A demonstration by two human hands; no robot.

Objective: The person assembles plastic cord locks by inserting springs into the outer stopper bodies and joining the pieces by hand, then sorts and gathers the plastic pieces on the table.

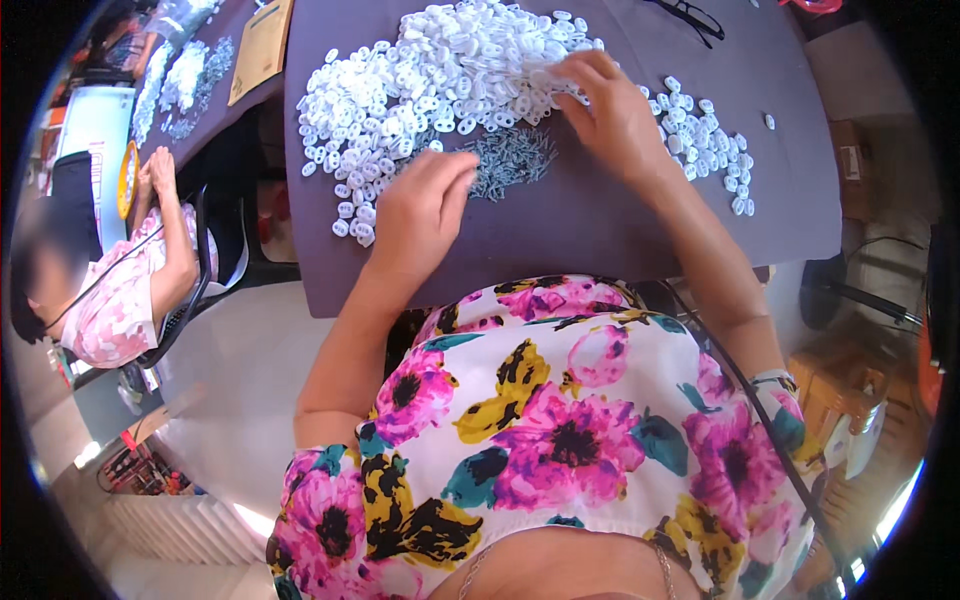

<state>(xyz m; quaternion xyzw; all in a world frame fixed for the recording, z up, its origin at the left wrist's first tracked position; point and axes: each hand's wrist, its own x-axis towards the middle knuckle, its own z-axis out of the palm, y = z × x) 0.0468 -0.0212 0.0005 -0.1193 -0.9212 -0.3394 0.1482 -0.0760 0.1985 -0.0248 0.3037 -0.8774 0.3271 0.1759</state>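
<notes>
A big heap of small white oval plastic pieces with two holes (440,60) spreads over the far left and middle of the table. In front of it lies a pile of small grey screws (510,165). My left hand (425,200) is at the left edge of the screws, thumb and fingers pressed together; whatever they hold is hidden or too small to name. My right hand (620,115) reaches to the right edge of the white heap. Its fingers are curved, with a gap between thumb and forefinger, and nothing shows in it. The fingertips are slightly blurred.
A smaller group of white pieces (705,140) lies right of my right hand. Dark-framed glasses (690,15) rest at the far edge of the brown table (570,240). At left, another person (130,270) sits at a table with a yellow round tray (128,180).
</notes>
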